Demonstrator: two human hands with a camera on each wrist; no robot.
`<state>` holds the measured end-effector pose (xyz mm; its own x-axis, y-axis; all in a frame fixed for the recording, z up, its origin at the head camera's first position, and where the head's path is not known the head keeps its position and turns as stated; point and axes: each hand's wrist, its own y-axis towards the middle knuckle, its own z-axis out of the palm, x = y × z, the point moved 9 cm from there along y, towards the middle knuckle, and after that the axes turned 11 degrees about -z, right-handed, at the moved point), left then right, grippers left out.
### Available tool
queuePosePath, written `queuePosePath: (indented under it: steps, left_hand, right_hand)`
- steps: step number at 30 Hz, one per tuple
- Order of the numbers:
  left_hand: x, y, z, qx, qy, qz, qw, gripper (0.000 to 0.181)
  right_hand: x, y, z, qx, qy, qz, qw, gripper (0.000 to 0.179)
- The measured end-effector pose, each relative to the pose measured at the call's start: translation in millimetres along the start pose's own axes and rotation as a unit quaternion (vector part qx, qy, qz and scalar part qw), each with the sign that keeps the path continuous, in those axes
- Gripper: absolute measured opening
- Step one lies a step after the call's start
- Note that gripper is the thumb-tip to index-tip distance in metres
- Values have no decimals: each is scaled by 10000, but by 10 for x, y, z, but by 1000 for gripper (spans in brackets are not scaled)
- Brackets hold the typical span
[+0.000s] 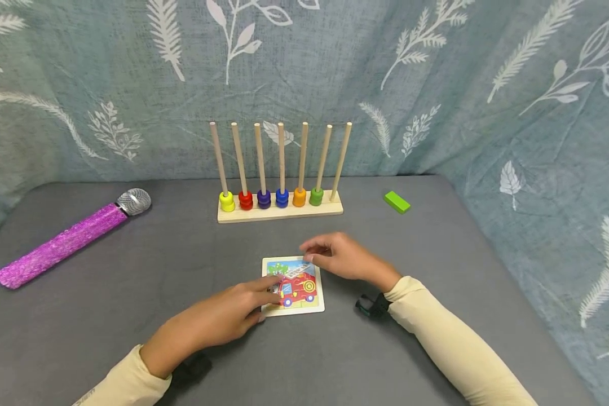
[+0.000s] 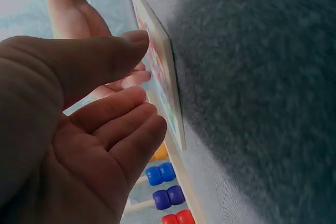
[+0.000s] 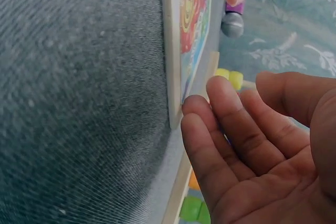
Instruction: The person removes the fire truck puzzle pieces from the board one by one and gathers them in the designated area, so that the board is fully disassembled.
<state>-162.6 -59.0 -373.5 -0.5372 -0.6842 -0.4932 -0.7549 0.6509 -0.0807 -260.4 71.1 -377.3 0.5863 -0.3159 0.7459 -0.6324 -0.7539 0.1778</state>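
A square wooden jigsaw puzzle (image 1: 304,294) lies flat on the table, showing a red fire engine and a green tree inside a pale frame. My left hand (image 1: 225,316) reaches over its left side, fingers extended across the picture and thumb by the near left corner. In the left wrist view the thumb and fingers (image 2: 137,135) are apart, with nothing pinched between them. Over the top right corner hovers my right hand (image 1: 347,258), its fingers loosely bent. The right wrist view puts those fingertips (image 3: 193,124) beside the frame's corner; whether they touch it I cannot tell.
Behind the puzzle stands a wooden peg rack (image 1: 281,213) with coloured beads at the base of most pegs. A pink glittery microphone (image 1: 66,243) lies at the left. One green block (image 1: 397,202) is at the back right. Patterned cloth (image 1: 304,73) hangs behind the table.
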Motion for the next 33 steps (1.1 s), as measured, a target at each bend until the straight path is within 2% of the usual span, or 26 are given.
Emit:
queuePosePath:
  steps: [7, 14, 17, 21, 27, 33]
  left_hand:
    - [-19, 74, 89, 334, 64, -184, 9993, 41]
    - [-85, 129, 100, 113, 310, 87, 9994, 35]
    - [-73, 143, 111, 100, 287, 78, 9995, 32]
    - [-71, 152, 118, 118, 229, 119, 9996, 32]
    - [-67, 146, 125, 151, 224, 66, 9996, 32]
    - [-104, 112, 143, 2, 482, 225, 9986, 39]
  right_hand:
    - [-74, -18, -22, -105, 443, 17, 9990, 26]
    - [-154, -3, -16, 55, 704, 259, 9972, 27]
    - [-170, 1, 6, 142, 732, 342, 9966, 28]
    - [-161, -1, 3, 159, 698, 344, 9968, 27]
    - [-110, 55, 14, 296, 311, 189, 9989, 33]
    - [-17, 116, 87, 472, -70, -230, 9986, 27]
